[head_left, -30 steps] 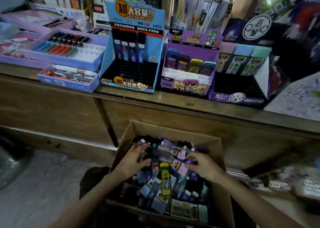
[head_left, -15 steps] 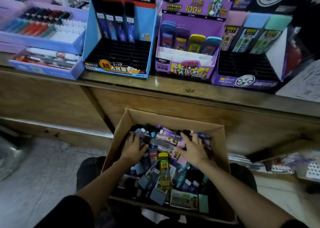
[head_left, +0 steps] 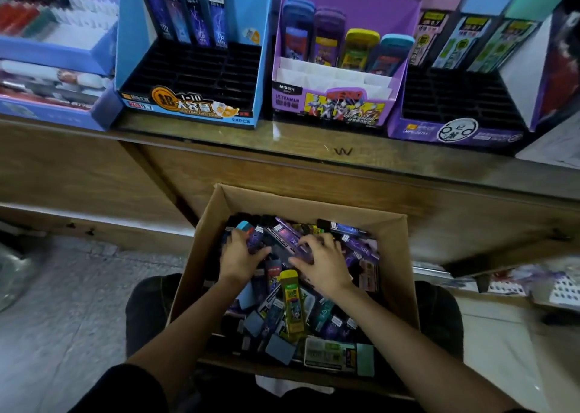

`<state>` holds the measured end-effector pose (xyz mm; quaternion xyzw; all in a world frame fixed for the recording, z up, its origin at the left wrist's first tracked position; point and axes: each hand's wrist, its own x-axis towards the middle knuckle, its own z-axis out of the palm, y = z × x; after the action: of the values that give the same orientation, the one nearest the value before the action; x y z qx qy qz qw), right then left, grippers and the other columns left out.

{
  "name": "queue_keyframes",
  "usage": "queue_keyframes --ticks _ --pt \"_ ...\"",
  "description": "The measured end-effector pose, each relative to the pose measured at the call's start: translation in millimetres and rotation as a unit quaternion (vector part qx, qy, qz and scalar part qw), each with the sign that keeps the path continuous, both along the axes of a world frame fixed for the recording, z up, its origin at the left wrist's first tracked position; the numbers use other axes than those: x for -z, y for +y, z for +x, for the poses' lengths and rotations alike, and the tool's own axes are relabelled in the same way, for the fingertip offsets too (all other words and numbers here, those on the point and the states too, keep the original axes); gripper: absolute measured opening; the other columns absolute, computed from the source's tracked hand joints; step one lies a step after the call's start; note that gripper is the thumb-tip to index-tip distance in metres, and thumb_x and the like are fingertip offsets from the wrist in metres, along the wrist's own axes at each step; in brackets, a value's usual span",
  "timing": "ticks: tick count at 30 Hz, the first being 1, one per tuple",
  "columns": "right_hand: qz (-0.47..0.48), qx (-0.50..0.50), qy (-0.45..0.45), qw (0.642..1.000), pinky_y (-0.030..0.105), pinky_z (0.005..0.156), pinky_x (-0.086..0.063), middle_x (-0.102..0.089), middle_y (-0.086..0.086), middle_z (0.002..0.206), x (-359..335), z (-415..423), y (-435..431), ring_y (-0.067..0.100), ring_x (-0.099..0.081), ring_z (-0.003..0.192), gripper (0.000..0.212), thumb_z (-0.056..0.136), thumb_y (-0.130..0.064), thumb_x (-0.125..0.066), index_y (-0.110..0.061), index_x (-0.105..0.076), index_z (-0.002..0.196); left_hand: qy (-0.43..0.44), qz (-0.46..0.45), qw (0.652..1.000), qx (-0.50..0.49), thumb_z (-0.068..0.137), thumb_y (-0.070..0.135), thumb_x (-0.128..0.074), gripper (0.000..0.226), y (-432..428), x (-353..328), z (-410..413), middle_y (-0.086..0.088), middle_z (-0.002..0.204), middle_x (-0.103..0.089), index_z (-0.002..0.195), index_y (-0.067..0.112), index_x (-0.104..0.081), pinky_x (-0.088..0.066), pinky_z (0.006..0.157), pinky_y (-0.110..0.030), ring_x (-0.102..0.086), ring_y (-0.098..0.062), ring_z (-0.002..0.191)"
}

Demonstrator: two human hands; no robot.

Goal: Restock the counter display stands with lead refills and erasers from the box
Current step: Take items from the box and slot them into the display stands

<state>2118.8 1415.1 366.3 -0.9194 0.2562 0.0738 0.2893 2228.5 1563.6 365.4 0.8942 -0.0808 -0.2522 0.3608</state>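
Down in box (head_left: 314, 205) of refill packs (head_left: 290, 306): L hand (head_left: 240, 257) grips purple pack (head_left: 255, 240), R hand (head_left: 323, 262) splayed open

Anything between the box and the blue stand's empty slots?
Nothing blocks the slots. The blue stand has empty front rows; four refills stand in its back row only. The counter edge lies between it and the box: lift over it.

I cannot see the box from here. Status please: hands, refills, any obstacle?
Left hand grips a purple refill case in the cardboard box. Right hand on a long purple case, grip unclear. Nothing blocking the blue stand.
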Motion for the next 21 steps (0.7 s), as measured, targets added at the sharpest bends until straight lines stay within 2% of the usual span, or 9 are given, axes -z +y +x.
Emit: queue_keyframes --ticks 3,5,7,10,13,15,17,19,21 --pt "0.109 0.082 0.002 0.991 0.032 0.091 -0.037 -0.046 0.009 0.117 -1 16 -6 0.03 -0.041 0.113 0.031 0.087 -0.046 -0.059 -0.02 -0.059 0.104 0.026 0.025 0.999 -0.022 0.074 0.028 -0.079 0.074 -8 0 4 -0.02 0.123 -0.055 0.127 -0.002 -0.036 -0.043 0.098 -0.046 -0.051 -0.035 0.117" --pt "0.156 0.106 0.001 0.982 0.031 0.092 -0.04 -0.049 0.01 0.116 0 25 -9 0.029 -0.047 0.112 0.026 0.088 -0.039 -0.061 -0.018 -0.059 0.103 0.038 0.039 0.998 -0.012 0.073 0.03 -0.079 0.072 -13 1 6 -0.019 0.118 -0.06 0.125 -0.001 -0.039 -0.045 0.094 -0.042 -0.055 -0.034 0.113" --pt "0.196 0.102 0.009 0.975 0.031 0.092 -0.04 -0.051 0.011 0.119 -1 31 -14 0.028 -0.05 0.114 0.031 0.087 -0.034 -0.064 -0.018 -0.056 0.113 0.051 0.039 0.998 -0.012 0.073 0.03 -0.08 0.066 -16 2 5 -0.018 0.112 -0.063 0.119 0.0 -0.043 -0.048 0.089 -0.04 -0.059 -0.032 0.107" --pt "0.247 0.083 0.023 0.965 0.035 0.097 -0.039 -0.049 0.01 0.134 -3 33 -21 0.025 -0.045 0.126 0.049 0.086 -0.026 -0.067 -0.018 -0.046 0.13 0.051 0.042 0.997 -0.04 0.071 0.033 -0.08 0.064 -18 3 5 -0.015 0.112 -0.063 0.117 0.003 -0.047 -0.046 0.084 -0.036 -0.058 -0.032 0.106" --pt "0.256 0.086 0.031 0.962 0.033 0.102 -0.038 -0.047 0.011 0.139 -3 29 -25 0.025 -0.044 0.129 0.055 0.088 -0.019 -0.064 -0.013 -0.041 0.138 0.07 0.025 0.995 -0.073 0.073 0.035 -0.079 0.064 -20 4 6 -0.013 0.116 -0.062 0.121 0.004 -0.051 -0.044 0.086 -0.034 -0.057 -0.03 0.11" --pt "0.243 0.076 0.035 0.966 0.022 0.094 -0.035 -0.05 0.01 0.136 -3 25 -26 0.024 -0.047 0.126 0.051 0.091 -0.017 -0.06 -0.009 -0.043 0.138 0.085 0.013 0.994 -0.074 0.078 0.034 -0.075 0.057 -22 5 4 -0.013 0.112 -0.063 0.119 0.002 -0.052 -0.043 0.08 -0.03 -0.058 -0.03 0.108" --pt "0.237 0.068 0.026 0.969 0.015 0.081 -0.034 -0.055 0.009 0.129 -4 21 -24 0.02 -0.052 0.116 0.039 0.093 -0.019 -0.057 -0.008 -0.05 0.13 0.079 0.008 0.994 -0.074 0.085 0.03 -0.068 0.046 -24 5 0 -0.014 0.106 -0.06 0.115 0.001 -0.05 -0.037 0.074 -0.027 -0.057 -0.031 0.106" --pt "0.25 0.076 0.017 0.965 0.019 0.078 -0.037 -0.059 0.007 0.119 -5 20 -21 0.018 -0.055 0.106 0.035 0.092 -0.027 -0.059 -0.011 -0.052 0.122 0.072 0.008 0.995 -0.072 0.09 0.029 -0.061 0.036 -25 4 -2 -0.019 0.107 -0.061 0.111 0.001 -0.052 -0.036 0.075 -0.028 -0.057 -0.034 0.105" --pt "0.257 0.076 0.016 0.963 0.03 0.083 -0.043 -0.059 0.007 0.115 -6 22 -16 0.023 -0.056 0.108 0.038 0.088 -0.033 -0.063 -0.013 -0.047 0.116 0.068 0.012 0.996 -0.06 0.092 0.029 -0.057 0.032 -24 2 -4 -0.021 0.107 -0.064 0.104 -0.001 -0.057 -0.036 0.074 -0.028 -0.058 -0.034 0.103"
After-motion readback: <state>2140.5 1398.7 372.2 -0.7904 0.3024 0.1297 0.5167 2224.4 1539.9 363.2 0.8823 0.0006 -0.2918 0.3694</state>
